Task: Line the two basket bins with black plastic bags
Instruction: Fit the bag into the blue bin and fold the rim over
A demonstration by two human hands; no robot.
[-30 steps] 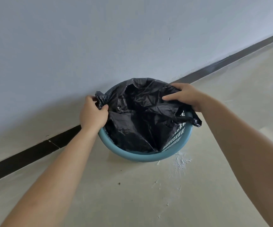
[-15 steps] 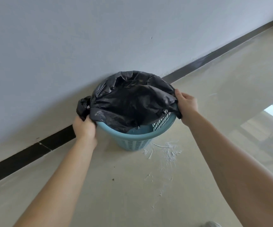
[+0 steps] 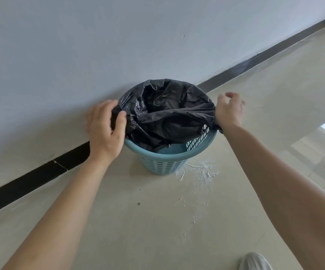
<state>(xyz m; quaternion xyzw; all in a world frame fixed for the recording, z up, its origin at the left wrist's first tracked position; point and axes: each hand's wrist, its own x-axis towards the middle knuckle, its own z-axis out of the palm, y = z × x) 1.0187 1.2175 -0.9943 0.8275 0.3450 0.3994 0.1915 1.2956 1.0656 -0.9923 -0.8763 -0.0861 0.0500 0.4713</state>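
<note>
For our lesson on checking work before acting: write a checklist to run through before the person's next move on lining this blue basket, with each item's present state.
1. Bag over far rim: the black bag covers the wall side of the blue basket. Ok.
2. Bag over near rim: the near rim is bare, the bag edge sagging inside. Not ok.
3. Left hold: left hand grips the bag at the left rim. Ok.
4. Right hold: right hand is at the right rim, fingers lifted; grip unclear. Cannot tell.
5. Basket upright on the floor. Ok.
6. Bag reaching the bottom: bare basket interior shows below the bag edge. Not ok.
</note>
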